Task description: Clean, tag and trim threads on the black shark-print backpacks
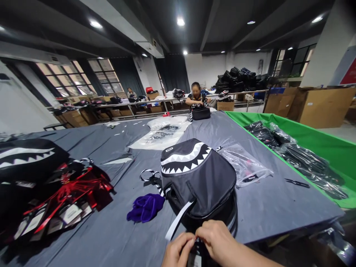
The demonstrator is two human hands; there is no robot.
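A black backpack (205, 189) with a grey and white shark-tooth print lies on the table in front of me. At its near end, my left hand (178, 250) pinches a dark piece with a pale label (197, 259), partly hidden by my fingers. My right hand (215, 237) is closed at the top of the same piece, fingertips almost touching those of the left. A white strap (179, 218) sticks out from the backpack toward me. Left of the bag are a purple cloth (146, 207) and a striped black and white strap (151, 178).
Red-stringed hang tags (71, 205) lie beside another shark-tooth backpack (27, 159) at left. A clear plastic bag (244, 165) and black snips (297, 183) are at right. The green-lined bin (333, 144) holds wrapped goods. A person (196, 97) works at the table's far end.
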